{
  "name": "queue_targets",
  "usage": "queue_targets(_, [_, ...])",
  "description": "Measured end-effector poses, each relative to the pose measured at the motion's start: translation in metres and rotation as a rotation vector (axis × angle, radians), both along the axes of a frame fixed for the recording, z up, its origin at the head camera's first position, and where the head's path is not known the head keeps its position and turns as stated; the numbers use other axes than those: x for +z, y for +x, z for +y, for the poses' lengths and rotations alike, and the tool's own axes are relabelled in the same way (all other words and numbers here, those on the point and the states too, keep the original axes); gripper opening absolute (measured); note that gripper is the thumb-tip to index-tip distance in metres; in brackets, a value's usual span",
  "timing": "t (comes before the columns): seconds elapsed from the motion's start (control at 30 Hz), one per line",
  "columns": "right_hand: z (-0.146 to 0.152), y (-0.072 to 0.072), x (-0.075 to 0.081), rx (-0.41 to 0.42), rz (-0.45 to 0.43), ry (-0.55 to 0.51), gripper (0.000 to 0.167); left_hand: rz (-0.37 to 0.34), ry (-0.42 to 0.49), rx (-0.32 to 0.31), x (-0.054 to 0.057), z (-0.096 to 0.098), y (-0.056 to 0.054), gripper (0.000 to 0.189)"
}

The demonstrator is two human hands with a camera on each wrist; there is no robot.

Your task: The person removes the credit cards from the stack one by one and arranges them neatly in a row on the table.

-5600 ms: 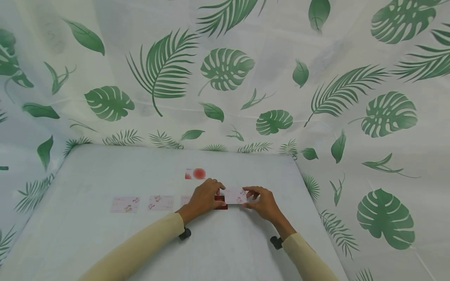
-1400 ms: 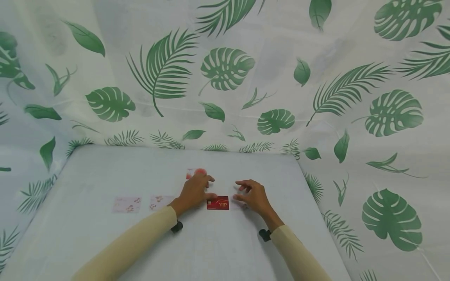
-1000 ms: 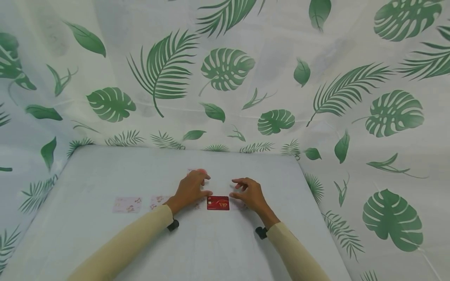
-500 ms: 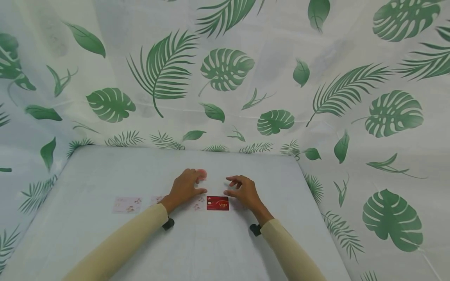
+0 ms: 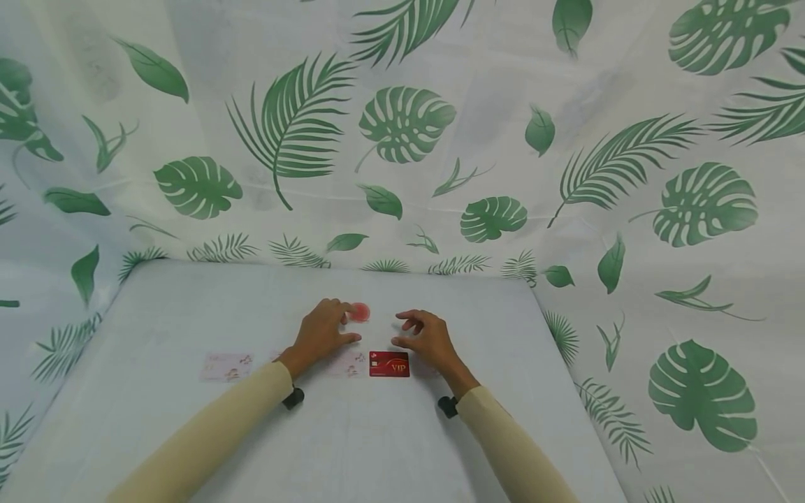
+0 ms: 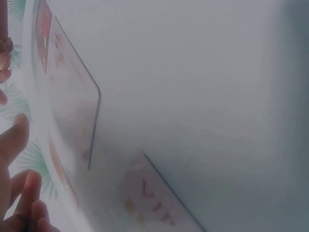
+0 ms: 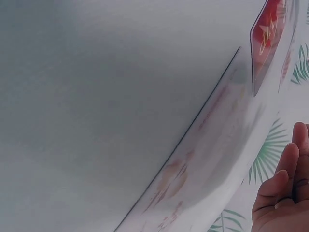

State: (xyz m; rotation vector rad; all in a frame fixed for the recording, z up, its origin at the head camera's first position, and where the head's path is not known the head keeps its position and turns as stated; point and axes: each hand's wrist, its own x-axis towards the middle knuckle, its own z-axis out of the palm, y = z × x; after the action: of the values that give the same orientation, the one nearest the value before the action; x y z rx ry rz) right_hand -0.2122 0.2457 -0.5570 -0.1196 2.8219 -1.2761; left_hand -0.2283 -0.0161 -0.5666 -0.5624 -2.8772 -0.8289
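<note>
In the head view my left hand (image 5: pixel 321 330) is loosely bent at the left of the back card with a red circle (image 5: pixel 360 312), covering part of it. I cannot tell whether the fingers touch it. My right hand (image 5: pixel 430 340) hovers with curved, parted fingers and grips nothing; its forearm side partly hides a pale card (image 5: pixel 426 370). A red VIP card (image 5: pixel 389 364) lies flat between the hands, in the front row. Left of it lies another pale card (image 5: pixel 348 365). The left wrist view shows a pale VIP card (image 6: pixel 154 198) close up.
At the row's left end lies a pale flowered card (image 5: pixel 227 367); the one beside it is mostly hidden by the left arm. All rest on a white tabletop (image 5: pixel 377 447). Leaf-printed curtains (image 5: pixel 402 126) rise behind and at both sides.
The pale card both hands held 5.6 s ago now lies right of the red card. Since then both hands have come off it and drifted left, slightly farther back.
</note>
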Motion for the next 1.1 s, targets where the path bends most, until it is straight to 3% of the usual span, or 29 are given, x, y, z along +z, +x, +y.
queue_targets(0.53, [-0.016, -0.012, -0.001, 0.015, -0.007, 0.023, 0.052, 0.023, 0.06, 0.013, 0.001, -0.016, -0.007, 0.056])
queue_targets(0.87, [-0.03, -0.022, -0.003, 0.019, 0.012, 0.063, 0.052, -0.007, 0.039, 0.045, -0.005, -0.026, -0.016, 0.054])
queue_targets(1.1, [-0.035, -0.028, -0.003, 0.004, -0.022, 0.09, 0.054, -0.023, 0.03, 0.052, -0.005, -0.033, -0.02, 0.052])
